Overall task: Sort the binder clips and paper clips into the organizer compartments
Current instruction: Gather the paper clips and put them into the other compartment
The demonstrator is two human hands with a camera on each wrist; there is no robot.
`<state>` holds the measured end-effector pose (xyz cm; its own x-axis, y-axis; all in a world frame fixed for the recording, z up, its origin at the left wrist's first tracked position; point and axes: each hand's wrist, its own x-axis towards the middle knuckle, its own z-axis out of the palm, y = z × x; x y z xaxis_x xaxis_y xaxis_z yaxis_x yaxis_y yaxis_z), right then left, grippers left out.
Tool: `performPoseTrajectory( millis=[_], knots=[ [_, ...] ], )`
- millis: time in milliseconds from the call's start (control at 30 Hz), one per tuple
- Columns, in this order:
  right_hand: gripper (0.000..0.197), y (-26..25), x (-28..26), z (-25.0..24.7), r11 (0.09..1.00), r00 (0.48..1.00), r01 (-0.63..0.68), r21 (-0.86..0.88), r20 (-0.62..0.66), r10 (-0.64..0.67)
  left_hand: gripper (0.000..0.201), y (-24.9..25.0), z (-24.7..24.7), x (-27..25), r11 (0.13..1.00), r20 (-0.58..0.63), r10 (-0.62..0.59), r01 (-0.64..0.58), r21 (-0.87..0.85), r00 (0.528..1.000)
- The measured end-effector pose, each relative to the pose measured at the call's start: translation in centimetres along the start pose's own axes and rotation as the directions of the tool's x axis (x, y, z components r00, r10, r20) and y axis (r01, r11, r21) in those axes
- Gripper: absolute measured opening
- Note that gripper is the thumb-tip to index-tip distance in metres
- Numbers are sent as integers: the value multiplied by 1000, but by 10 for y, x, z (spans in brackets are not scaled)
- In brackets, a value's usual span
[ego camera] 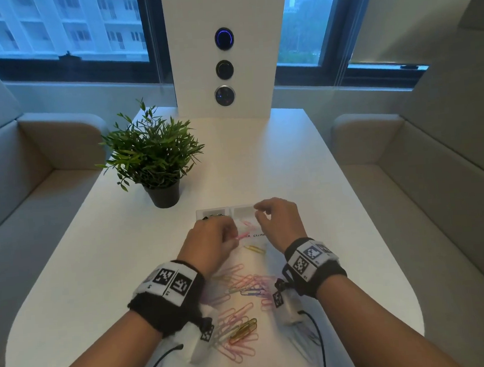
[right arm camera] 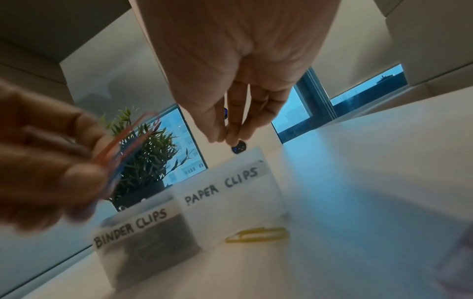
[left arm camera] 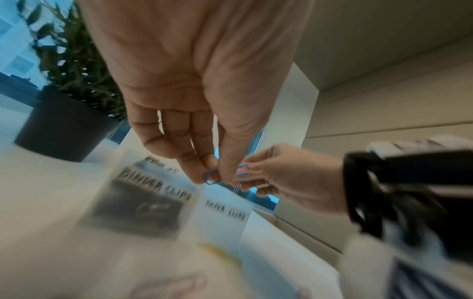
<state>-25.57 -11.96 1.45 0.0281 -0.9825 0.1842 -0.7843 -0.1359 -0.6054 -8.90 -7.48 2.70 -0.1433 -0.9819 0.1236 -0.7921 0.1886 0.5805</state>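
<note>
Over on the left, the left hand (ego camera: 210, 243) pinches a few paper clips (right arm camera: 122, 145) between thumb and fingertips, above the organizer (right arm camera: 225, 182). Rightward, the right hand (ego camera: 277, 221) hovers over the paper-clip compartment, fingertips together, apparently empty. Released from here, the bunch could fall into the binder-clip compartment or on the table (ego camera: 305, 164).

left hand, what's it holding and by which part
The left hand pinches a few paper clips, blue and pink, between thumb and fingertips, seemingly near one end.
</note>
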Motion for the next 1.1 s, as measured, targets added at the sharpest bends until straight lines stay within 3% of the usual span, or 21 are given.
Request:
performPoseTrajectory(
  millis=[200, 367, 533, 667, 833, 1000, 1100],
  knots=[
    [24, 25, -18, -7, 994, 999, 34, -104, 5, -34, 2, 23, -2, 50, 989, 11, -29, 27, 148, 1000],
    [21, 34, -33, -12, 998, 993, -11, -58, -114, 4, 17, 25, 11, 76, 960, 148, -96, 52, 274, 984],
    [19, 35, -48, -10, 983, 996, -48, -180, 70, 62, 30, 18, 16, 79, 958, 122, -91, 53, 281, 988],
    [26, 24, -52, -2, 975, 978, 48, -219, 207, -1, 27, 18, 15, 72, 959, 91, -66, 38, 280, 994],
    [24, 12, -52, 13, 924, 910, 242, -297, 398, -111, 25, 19, 11, 37, 971, 0, 21, -21, 238, 1000],
    [22, 11, -57, 18, 919, 880, 278, -278, 457, -128, 34, -3, 21, -16, 944, 202, -14, -54, 327, 979],
    [24, 9, -61, 11, 952, 893, 241, -189, 427, -142, 35, -15, 19, -23, 947, 262, -46, -42, 318, 964]
  ],
)
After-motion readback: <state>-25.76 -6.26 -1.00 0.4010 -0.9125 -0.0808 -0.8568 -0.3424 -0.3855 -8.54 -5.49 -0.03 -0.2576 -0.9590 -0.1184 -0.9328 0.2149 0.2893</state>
